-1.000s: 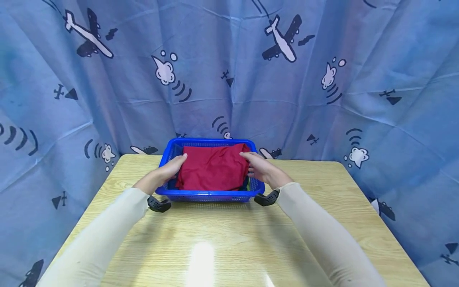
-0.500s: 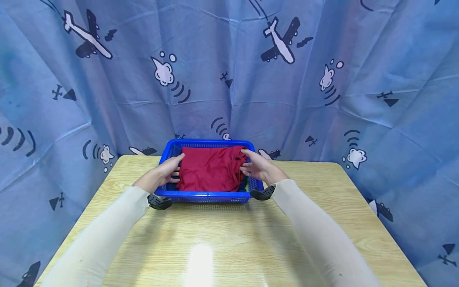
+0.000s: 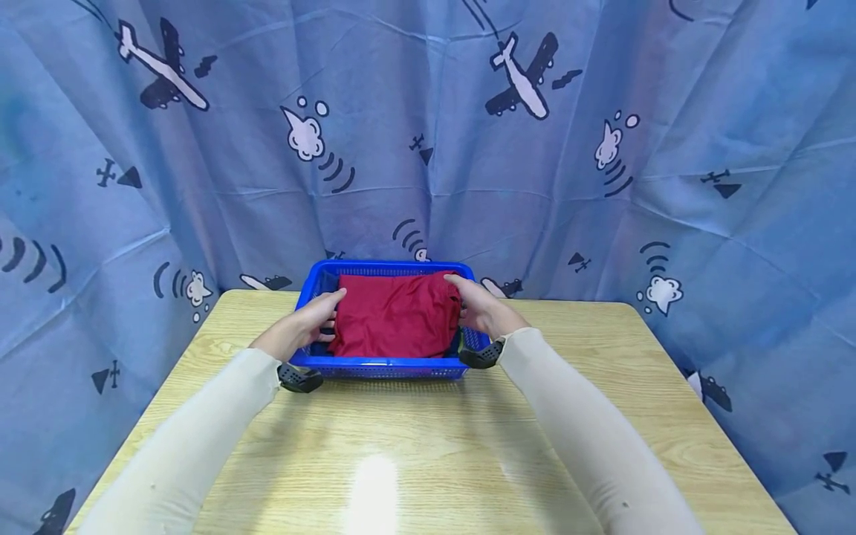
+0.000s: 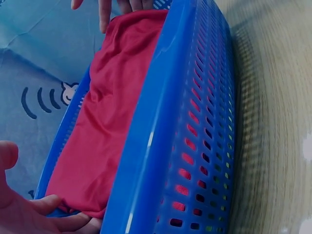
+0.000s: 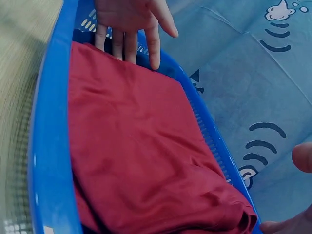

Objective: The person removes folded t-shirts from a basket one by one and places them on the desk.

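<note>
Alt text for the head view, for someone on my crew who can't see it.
A person's left hand and right hand reach into a blue perforated rectangular plastic basket, at opposite ends of a wrinkled red cloth lying inside. The basket sits near the far edge of a light wood-grain table, with a blue airplane-print fabric curtain behind.

Two long arms (image 3: pixel 200 423) in plain cream sleeves (image 3: pixel 588 423) reached forward and angled inward, a black perforated device (image 3: pixel 300 379) at each wrist (image 3: pixel 273 343)! The bare left hand (image 3: pixel 314 318) faced its partner, thumb (image 5: pixel 165 18) raised well apart, fingers (image 5: pixel 155 48) long, straight and slightly spread. Opposite, the bare right hand (image 3: pixel 483 308) mirrored it, thumb uppermost, fingers extended beneath, palm turned inward, a clear gap between the two!
</note>
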`<state>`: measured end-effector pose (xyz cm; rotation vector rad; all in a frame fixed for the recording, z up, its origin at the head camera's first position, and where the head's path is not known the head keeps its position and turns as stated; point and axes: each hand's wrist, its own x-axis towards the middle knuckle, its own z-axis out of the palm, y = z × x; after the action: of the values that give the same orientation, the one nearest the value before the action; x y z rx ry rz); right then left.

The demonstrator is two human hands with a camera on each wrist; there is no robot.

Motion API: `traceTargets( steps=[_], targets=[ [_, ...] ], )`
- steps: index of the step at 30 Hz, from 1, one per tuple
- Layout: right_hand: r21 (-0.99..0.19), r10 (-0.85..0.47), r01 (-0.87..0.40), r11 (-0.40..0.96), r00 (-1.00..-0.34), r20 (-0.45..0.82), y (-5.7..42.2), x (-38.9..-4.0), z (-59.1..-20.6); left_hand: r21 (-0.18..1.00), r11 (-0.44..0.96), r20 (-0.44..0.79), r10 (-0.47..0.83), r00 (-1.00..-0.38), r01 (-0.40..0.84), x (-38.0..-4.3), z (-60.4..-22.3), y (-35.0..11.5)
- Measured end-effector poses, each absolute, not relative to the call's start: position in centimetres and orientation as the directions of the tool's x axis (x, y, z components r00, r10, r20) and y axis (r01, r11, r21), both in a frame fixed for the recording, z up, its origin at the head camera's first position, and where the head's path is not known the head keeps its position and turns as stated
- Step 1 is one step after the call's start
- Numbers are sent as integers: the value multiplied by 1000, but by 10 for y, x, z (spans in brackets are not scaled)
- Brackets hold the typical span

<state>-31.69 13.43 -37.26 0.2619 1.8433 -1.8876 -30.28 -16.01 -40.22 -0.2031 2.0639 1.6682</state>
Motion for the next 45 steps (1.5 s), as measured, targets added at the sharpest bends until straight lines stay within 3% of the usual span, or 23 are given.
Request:
traceTargets(
  steps=[11,21,41,45],
  targets=[
    [-875,-217,458,153,-849,-482,130,-318,-370,882,277,-439,185,-879,-382,-303,-401,-158],
    [-895,-301,425,135,-843,-446,123,-317,-369,879,293,-435,173,-884,-375,-302,-401,-158],
    [-871,-201,406,278,-862,-466,121,-311,-363,870,352,-425,183,-887,-344,-303,-399,-154],
    [-883,-217,413,224,-862,-458,119,-314,-366,862,327,-456,163,-875,-388,-307,-398,-150]
  ],
)
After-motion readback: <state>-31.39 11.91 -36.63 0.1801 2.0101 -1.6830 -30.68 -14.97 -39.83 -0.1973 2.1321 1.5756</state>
